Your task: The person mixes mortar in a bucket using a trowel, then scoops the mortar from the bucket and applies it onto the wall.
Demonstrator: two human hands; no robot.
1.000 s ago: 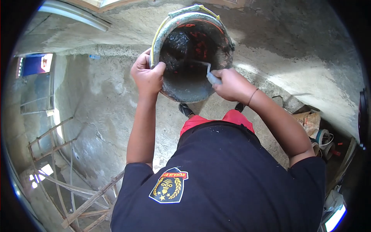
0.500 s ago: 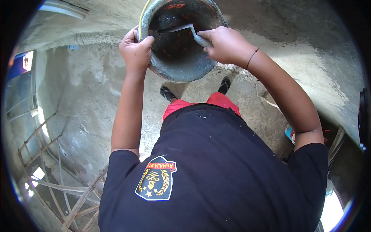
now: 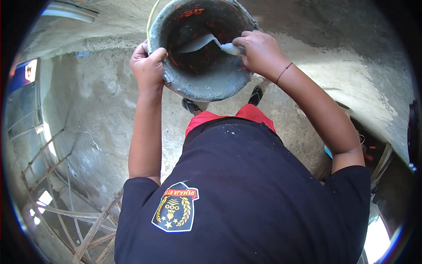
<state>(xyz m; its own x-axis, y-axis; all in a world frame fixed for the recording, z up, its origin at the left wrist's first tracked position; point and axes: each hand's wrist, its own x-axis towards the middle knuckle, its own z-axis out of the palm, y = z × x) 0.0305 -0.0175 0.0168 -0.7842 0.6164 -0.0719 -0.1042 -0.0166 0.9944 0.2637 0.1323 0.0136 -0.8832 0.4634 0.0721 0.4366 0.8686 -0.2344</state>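
A cement-crusted bucket [image 3: 211,90] is held up in front of me, its mouth tilted toward me. My left hand [image 3: 148,64] grips the rim on the left side, thumb over the edge, beside the yellow handle [image 3: 150,26]. Inside the mouth, a trowel [image 3: 197,44] points its blade to the left. Its grey-coated grip [image 3: 231,49] is in my right hand [image 3: 262,52], fingers closed round it near the bucket's right edge. Orange-red patches show through the grey coating on the inner wall. The bottom of the bucket is dark and hard to make out.
Rough grey plastered wall [image 3: 369,75] rises close on the right. Wooden poles [image 3: 94,229] cross at the lower left. My sandalled feet [image 3: 190,105] stand on the concrete floor [image 3: 292,132] below the bucket. Assorted items lie behind my right elbow.
The bucket has shifted slightly left and down, my left hand moving with it. The trowel blade has turned, showing more of its flat face, and my right hand has rotated around the grip.
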